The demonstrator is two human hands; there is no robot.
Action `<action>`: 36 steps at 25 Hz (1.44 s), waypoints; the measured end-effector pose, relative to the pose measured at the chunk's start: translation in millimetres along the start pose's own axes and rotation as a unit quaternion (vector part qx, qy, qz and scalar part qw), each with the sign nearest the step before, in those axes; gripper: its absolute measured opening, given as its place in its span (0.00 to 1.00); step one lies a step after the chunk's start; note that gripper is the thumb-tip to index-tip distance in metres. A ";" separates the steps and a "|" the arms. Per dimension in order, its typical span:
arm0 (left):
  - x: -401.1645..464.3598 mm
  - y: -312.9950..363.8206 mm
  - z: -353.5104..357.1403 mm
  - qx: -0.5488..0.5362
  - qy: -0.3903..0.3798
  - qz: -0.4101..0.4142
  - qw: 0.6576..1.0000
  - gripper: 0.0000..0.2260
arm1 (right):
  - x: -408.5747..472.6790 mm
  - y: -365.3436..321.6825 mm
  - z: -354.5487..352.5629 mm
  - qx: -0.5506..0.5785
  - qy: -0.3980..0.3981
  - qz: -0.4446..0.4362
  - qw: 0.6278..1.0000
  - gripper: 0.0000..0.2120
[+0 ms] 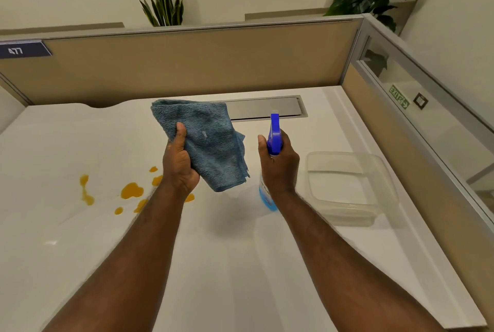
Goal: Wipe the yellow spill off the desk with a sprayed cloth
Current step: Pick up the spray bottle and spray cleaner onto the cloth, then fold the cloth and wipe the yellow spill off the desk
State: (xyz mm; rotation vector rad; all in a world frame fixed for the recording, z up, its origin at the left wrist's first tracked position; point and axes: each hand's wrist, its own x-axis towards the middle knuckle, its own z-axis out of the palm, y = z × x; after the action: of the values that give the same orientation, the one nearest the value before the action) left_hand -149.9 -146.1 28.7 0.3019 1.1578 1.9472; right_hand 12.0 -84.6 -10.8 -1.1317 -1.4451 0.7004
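Observation:
My left hand (180, 164) holds a folded blue cloth (208, 139) up above the white desk (227, 264). My right hand (280, 163) grips a spray bottle (274, 133) with a blue trigger head; its clear body with blue liquid shows below my wrist. The nozzle is beside the cloth's right edge. A yellow spill (131, 190) of several blotches lies on the desk to the left, partly hidden under my left forearm.
A clear plastic container (347, 187) sits on the desk at the right. A grey cable-tray lid (267, 108) runs along the back. Beige partition panels (187, 69) wall the desk at the back and right.

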 end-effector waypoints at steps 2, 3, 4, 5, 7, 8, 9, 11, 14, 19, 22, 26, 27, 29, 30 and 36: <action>-6.1 -1.2 -3.6 0.001 0.001 -0.009 1.000 0.16 | 1.7 -0.5 -0.1 -0.007 -0.004 0.013 1.000 0.14; -9.1 -1.5 -5.6 0.002 0.000 -0.014 1.000 0.18 | 1.6 -0.3 0.2 -0.005 -0.011 0.022 1.000 0.17; -12.0 -1.8 -7.1 0.003 -0.001 -0.019 1.000 0.19 | 1.0 -0.2 -0.3 0.001 -0.020 0.030 0.999 0.20; -14.5 -2.3 -9.0 0.005 -0.001 -0.024 1.000 0.20 | -0.4 -0.4 -2.3 0.009 -0.026 0.030 0.999 0.24; -20.1 -3.4 -12.4 0.009 0.001 -0.033 0.999 0.21 | -5.4 -0.2 -10.3 -0.015 0.013 0.004 1.000 0.32; -22.8 -4.0 -14.8 0.010 0.000 -0.039 0.999 0.21 | -9.6 -0.7 -15.7 -0.043 0.063 -0.018 0.997 0.34; -25.3 -4.9 -17.5 0.012 -0.002 -0.044 0.999 0.22 | -16.0 -3.1 -22.5 -0.057 0.117 -0.051 0.990 0.33; -31.2 -5.2 -22.8 0.015 -0.007 -0.049 0.999 0.21 | -35.2 -14.0 -34.2 -0.044 0.171 -0.143 0.974 0.26; -39.5 -5.0 -34.3 0.028 -0.011 -0.046 0.998 0.20 | -67.1 -28.5 -37.3 0.003 0.115 -0.233 0.966 0.17; -54.0 9.8 -57.5 0.022 -0.023 -0.070 0.997 0.25 | -73.1 -49.3 -4.9 0.068 -0.100 -0.069 0.990 0.11; -61.6 28.8 -73.5 0.014 -0.044 -0.094 0.994 0.25 | -50.9 -60.1 22.8 0.078 -0.274 0.145 0.947 0.25; -62.3 59.5 -105.4 0.008 -0.073 -0.118 0.990 0.23 | -46.3 -82.3 57.6 0.174 -0.383 0.193 0.887 0.18; -60.8 66.6 -115.9 0.006 -0.077 -0.121 0.990 0.23 | -51.1 -88.6 65.2 0.189 -0.384 0.185 0.885 0.14; -55.3 83.1 -140.9 0.012 -0.089 -0.128 0.988 0.24 | -64.7 -102.9 81.7 0.200 -0.364 0.151 0.897 0.09; -52.1 90.6 -152.4 0.023 -0.093 -0.131 0.987 0.25 | -70.8 -110.2 88.7 0.202 -0.350 0.136 0.905 0.07; -28.5 142.4 -198.3 0.154 -0.152 -0.052 0.975 0.24 | -99.1 -152.6 131.8 0.178 -0.293 0.065 0.937 0.13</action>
State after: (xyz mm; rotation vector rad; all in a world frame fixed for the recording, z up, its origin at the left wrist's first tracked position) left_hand -320.7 -322.3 42.0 0.6656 1.2396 1.5630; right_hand -161.6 -208.8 59.3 -0.7654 -1.6441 1.4191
